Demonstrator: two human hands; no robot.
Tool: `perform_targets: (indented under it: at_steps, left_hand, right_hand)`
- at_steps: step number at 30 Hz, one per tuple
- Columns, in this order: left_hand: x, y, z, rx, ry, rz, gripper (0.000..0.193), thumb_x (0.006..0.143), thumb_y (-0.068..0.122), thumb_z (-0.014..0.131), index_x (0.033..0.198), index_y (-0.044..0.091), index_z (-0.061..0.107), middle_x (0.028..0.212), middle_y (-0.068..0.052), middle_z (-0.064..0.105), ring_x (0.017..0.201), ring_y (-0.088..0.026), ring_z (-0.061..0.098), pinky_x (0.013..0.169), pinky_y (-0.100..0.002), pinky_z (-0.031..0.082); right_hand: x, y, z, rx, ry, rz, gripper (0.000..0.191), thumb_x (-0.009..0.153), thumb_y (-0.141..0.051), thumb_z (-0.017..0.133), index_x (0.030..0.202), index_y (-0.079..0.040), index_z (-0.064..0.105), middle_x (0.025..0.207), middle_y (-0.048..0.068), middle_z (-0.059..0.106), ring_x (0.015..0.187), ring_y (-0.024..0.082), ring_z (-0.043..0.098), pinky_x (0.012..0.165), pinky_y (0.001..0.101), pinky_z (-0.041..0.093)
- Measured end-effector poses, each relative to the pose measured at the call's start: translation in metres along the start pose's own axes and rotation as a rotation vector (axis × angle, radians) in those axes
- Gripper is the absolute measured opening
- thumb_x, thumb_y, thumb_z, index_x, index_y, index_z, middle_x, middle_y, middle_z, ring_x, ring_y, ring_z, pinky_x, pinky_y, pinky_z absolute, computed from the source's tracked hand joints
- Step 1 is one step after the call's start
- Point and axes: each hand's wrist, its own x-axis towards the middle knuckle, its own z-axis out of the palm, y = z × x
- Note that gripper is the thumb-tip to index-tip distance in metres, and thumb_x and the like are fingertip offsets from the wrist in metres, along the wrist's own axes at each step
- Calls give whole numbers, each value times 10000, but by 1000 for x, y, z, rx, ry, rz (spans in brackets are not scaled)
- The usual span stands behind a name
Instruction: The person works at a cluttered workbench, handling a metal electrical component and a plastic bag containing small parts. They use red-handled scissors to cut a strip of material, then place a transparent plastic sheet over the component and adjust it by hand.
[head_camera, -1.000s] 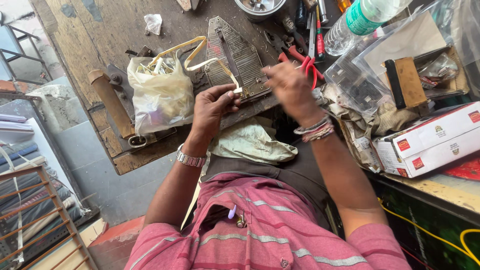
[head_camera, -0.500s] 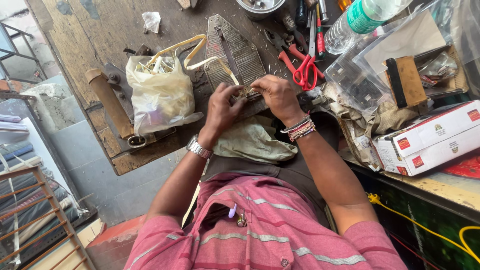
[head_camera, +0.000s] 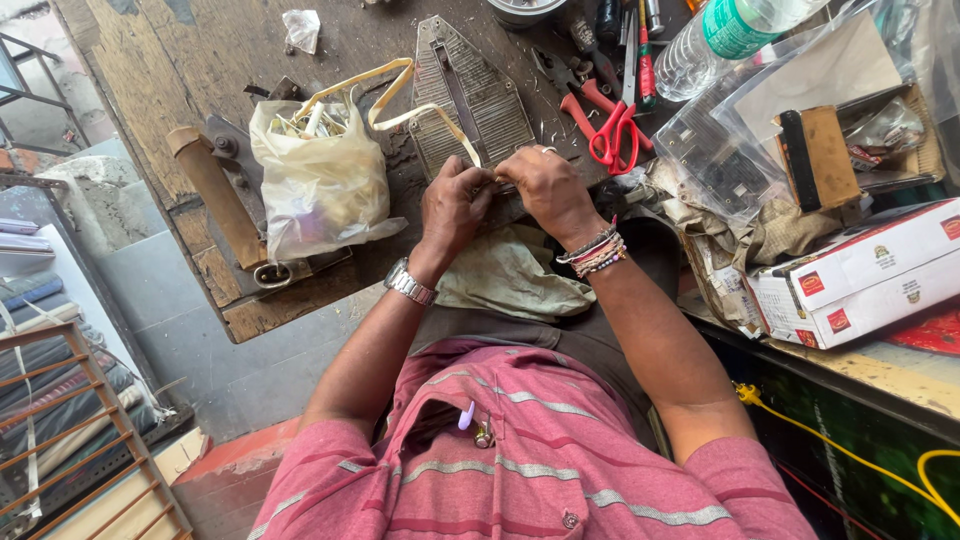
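At the desk's (head_camera: 150, 90) near edge, left hand (head_camera: 452, 208) and right hand (head_camera: 548, 187) meet, both pinching the cream strip's (head_camera: 405, 115) end; its length runs toward ten o'clock across the ridged metal plate (head_camera: 470, 90).

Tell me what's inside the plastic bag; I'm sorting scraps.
The plastic bag shows pale strip-like offcuts poking out at its open top; lower contents are only a yellowish blur through the plastic.

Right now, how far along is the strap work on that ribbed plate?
Done: one end of the cream strap lies looped over the bag. In hand: left hand and right hand pinch its other end at the ribbed plate's near edge. Left: cannot tell; red scissors lie unused beside them.
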Motion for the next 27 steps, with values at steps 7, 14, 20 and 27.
perform_targets:
  at_steps: [7,14,20,27]
  left_hand:
    - [1,-2,-3,-62,-13,22,192,854,85,764,1046,97,749,933,-79,638,816,-255,692,719,-384,562]
    - [-1,-7,-6,-90,-8,47,157,851,65,762,1003,40,733,934,-88,644,798,-242,698,703,-367,572]
    - [-1,-8,-3,-18,-19,30,125,855,75,769,968,30,742,921,-98,639,781,-267,684,703,-391,560]
    - [0,-2,-22,65,-14,110,96,858,25,744,952,19,727,908,-124,635,794,-286,664,701,-390,551]
  right_hand:
    - [0,7,17,-166,-82,8,98,884,12,674,931,-64,716,904,101,644,906,300,654,828,395,561]
    - [-8,22,25,68,-62,146,114,844,-40,780,948,-42,735,910,99,649,900,297,652,801,406,551]
    - [-10,22,31,37,-17,137,107,846,6,757,939,-45,746,921,89,659,922,289,658,834,397,556]
    - [-22,6,16,129,66,209,233,870,-1,757,1100,-9,717,957,128,659,899,298,672,796,395,556]
